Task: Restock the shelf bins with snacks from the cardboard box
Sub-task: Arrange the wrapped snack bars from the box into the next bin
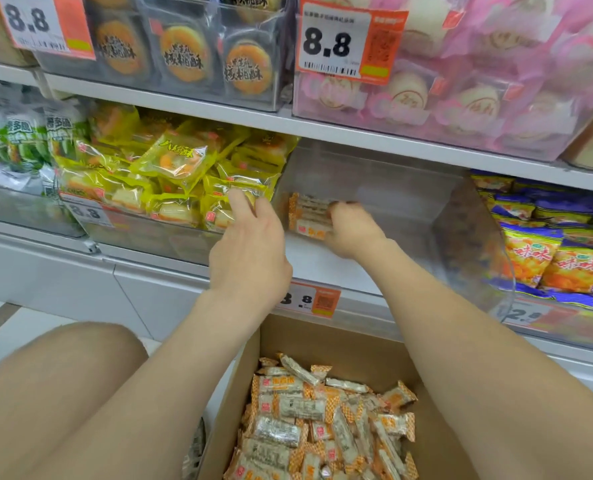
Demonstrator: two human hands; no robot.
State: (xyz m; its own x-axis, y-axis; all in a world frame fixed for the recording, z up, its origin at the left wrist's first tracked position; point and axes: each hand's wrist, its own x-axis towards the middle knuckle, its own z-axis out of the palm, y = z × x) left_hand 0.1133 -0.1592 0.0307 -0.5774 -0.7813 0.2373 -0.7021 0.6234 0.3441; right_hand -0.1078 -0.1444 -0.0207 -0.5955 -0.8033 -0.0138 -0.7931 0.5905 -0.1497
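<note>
Closest to the lens, a bare knee (63, 393) fills the lower left, and just beside it at bottom centre stands the open cardboard box (357, 348), heaped with orange-and-white snack bars (322, 417). Above it, in the middle of the frame, the right hand (352, 230) reaches into a clear bin (426, 216), its grip clamped round a small stack of bars (309, 216) near the bin's left wall. The left hand (250, 247) has a loose grip, fingers apart, tips touching the yellow packets (181, 161) in the bin next door. A price tag (310, 299) hangs below the hands. Blue-and-orange bags (537, 251) sit at right, green packets (21, 140) at left, pink-wrapped buns (478, 98) upper right.
</note>
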